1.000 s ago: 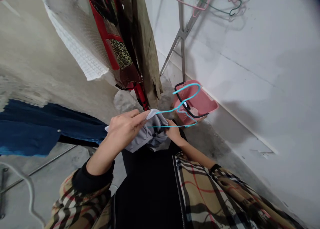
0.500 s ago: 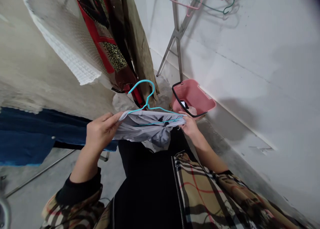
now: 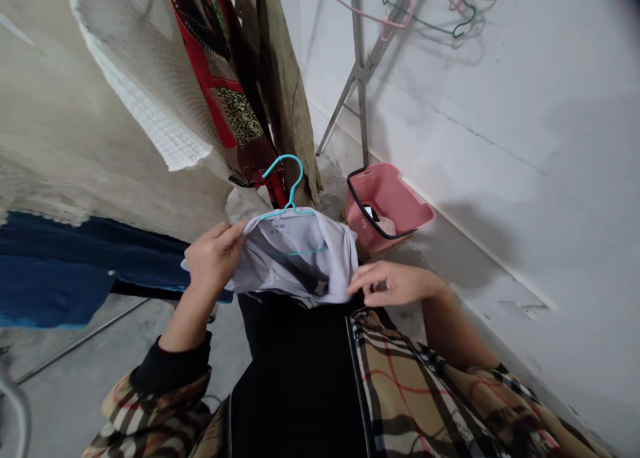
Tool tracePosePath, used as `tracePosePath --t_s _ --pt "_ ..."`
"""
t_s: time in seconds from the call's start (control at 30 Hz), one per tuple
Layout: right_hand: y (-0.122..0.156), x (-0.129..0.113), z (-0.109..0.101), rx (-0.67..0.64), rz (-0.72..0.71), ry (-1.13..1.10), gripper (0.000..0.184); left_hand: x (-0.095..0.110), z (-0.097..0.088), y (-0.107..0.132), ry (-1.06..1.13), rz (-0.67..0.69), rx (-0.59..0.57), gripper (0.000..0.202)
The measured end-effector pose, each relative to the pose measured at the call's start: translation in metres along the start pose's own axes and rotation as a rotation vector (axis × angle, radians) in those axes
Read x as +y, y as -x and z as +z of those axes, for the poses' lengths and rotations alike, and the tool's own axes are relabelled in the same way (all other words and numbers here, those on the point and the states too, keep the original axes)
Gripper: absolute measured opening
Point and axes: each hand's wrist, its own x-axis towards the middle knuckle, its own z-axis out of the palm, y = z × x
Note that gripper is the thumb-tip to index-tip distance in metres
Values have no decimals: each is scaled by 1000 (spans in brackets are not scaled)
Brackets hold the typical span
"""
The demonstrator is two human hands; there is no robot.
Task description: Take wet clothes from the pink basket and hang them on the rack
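A light grey shirt (image 3: 300,271) hangs on a light-blue hanger (image 3: 296,171) in front of my body. The hanger's hook and upper wire rise out of the neck opening, and part of its lower bar shows inside. My left hand (image 3: 213,255) is closed on the shirt's left shoulder, thumb on top, with the hanger's end there hidden by cloth. On the opposite side, my right hand (image 3: 387,283) has its fingers apart, the fingertips at the neckline's lower right edge. The shirt covers the hanger's right arm.
A pink basket (image 3: 400,198) with a black handle stands on the floor by the white wall, a few items inside. Behind it rises a metal rack leg (image 3: 361,105), with pink and green hangers (image 3: 430,25) above. Clothes (image 3: 240,111) hang ahead; blue cloth (image 3: 55,265) hangs left.
My right hand has let go of the hanger's right end and moved down to the neckline's edge. The shirt now covers that end, and its neck opening faces me. My left hand keeps its grip.
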Motion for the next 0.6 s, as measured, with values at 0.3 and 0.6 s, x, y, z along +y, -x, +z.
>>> tracePosePath --t_s 0.3,0.6 --pt "-12 15 -30 750 -28 577 59 9 -2 -11 363 157 216 18" --pt "14 -25 -22 812 -115 460 29 24 -2 -20 497 171 178 22"
